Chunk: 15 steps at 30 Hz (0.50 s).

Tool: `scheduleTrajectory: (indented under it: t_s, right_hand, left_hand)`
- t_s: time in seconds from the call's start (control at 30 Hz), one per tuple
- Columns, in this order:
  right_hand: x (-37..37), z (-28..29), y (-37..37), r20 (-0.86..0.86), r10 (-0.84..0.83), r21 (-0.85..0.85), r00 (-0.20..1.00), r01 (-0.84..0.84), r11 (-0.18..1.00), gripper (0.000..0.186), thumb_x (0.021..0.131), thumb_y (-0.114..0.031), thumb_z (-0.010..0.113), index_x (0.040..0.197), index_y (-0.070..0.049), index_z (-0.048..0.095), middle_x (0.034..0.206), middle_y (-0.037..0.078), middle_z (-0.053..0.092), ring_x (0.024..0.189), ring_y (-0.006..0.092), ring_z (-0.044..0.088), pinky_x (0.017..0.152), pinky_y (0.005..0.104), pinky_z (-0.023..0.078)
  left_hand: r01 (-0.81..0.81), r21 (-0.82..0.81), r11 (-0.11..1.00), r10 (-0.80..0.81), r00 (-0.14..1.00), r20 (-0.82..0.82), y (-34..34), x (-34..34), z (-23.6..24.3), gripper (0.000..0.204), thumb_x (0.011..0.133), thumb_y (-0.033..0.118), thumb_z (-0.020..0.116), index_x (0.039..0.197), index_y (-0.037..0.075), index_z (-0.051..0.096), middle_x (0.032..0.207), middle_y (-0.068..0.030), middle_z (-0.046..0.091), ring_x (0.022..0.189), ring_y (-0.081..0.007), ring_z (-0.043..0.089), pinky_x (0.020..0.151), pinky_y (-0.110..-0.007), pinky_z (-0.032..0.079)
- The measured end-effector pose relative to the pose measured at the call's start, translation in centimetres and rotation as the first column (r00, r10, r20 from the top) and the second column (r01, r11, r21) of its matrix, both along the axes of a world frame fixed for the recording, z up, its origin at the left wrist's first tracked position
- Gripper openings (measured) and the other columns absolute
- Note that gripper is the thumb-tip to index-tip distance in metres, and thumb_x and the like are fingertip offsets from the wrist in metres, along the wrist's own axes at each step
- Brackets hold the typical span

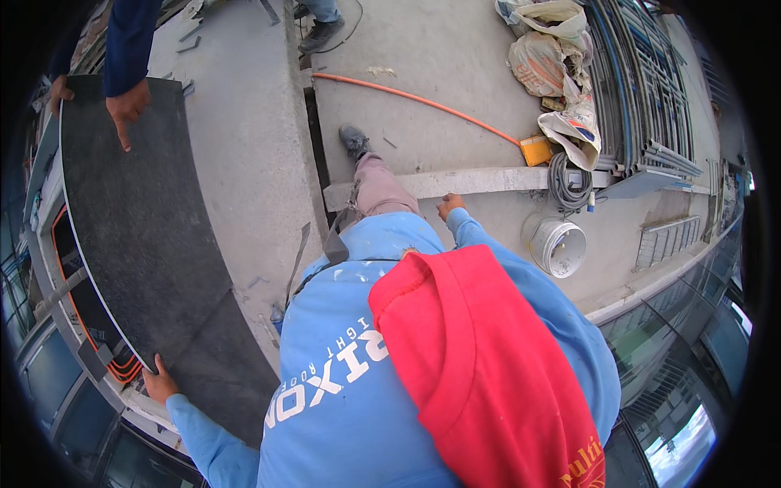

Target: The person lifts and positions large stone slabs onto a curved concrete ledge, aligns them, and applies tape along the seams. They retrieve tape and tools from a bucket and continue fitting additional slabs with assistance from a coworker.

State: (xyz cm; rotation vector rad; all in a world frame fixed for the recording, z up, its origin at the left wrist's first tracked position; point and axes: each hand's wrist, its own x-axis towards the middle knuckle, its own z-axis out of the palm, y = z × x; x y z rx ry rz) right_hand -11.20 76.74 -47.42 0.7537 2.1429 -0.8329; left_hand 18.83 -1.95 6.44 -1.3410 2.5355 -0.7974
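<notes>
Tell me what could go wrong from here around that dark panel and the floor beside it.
The dark panel might tilt or slip: the left hand grips its edge, while the right hand is away from it.

A foot could catch in the narrow dark gap, as the shoe is close beside it.

The long orange pole lying across the floor might trip someone.

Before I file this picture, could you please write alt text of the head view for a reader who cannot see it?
The person's left hand holds a long dark panel by its edge; the right hand is apart from it. At the panel's far end, a co-worker's hand extends one finger. A white bucket is on concrete at right.
</notes>
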Motion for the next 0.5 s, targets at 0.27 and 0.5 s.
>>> scheduleTrajectory:
  t_s: [0.27, 0.5]
  right_hand:
    - [-11.3, 5.8, -2.0, -0.208, -0.035, -0.111, 0.978, 0.012, 0.994, 0.044, 0.086, -0.018, 0.076, 0.125, 0.003, 0.069, 0.119, 0.022, 0.073, 0.107, 0.0342, 0.073, 0.096, 0.0403, 0.056]
    - [-13.0, 6.8, -8.5, -0.24, -0.046, -0.244, 0.97, -0.014, 0.97, 0.045, 0.087, -0.018, 0.075, 0.127, 0.001, 0.068, 0.11, 0.021, 0.075, 0.105, 0.0336, 0.073, 0.095, 0.0406, 0.057]
  left_hand:
    - [-0.066, 0.085, 0.994, 0.068, 0.998, -0.018, 2.0, -3.6, 0.0, 0.082, 0.094, 0.067, 0.061, 0.126, -0.008, 0.065, 0.123, -0.0268, 0.069, 0.113, -0.0421, 0.065, 0.096, -0.047, 0.052]
    - [-0.006, 0.081, 0.997, 0.011, 0.998, -0.065, 1.4, -3.4, 0.0, 0.079, 0.094, 0.065, 0.061, 0.123, -0.008, 0.065, 0.118, -0.0272, 0.07, 0.11, -0.043, 0.066, 0.092, -0.049, 0.051]
